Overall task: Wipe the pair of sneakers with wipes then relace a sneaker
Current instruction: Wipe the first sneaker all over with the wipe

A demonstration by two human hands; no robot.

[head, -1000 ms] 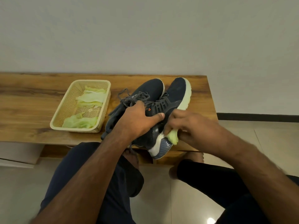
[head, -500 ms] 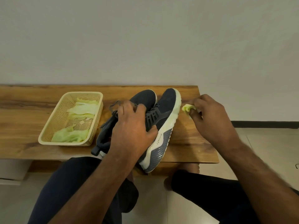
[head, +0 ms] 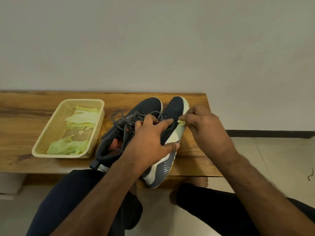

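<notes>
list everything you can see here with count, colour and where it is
dark blue knit sneakers: 2, white soles, side by side on the bench, right one tilted onto its side
small crumpled green wipe: 1, against the right sneaker's sole
cream plastic mesh basket: 1, left on the bench
pale green wipes: several, in the basket
wooden bench: 1, brown, against the wall
left hand: 1, gripping the right sneaker
right hand: 1, pinching the wipe

Two dark sneakers (head: 150, 106) sit side by side on the bench, the right one tilted, showing its pale sole. A crumpled green wipe (head: 181, 122) touches that sole's edge.
</notes>
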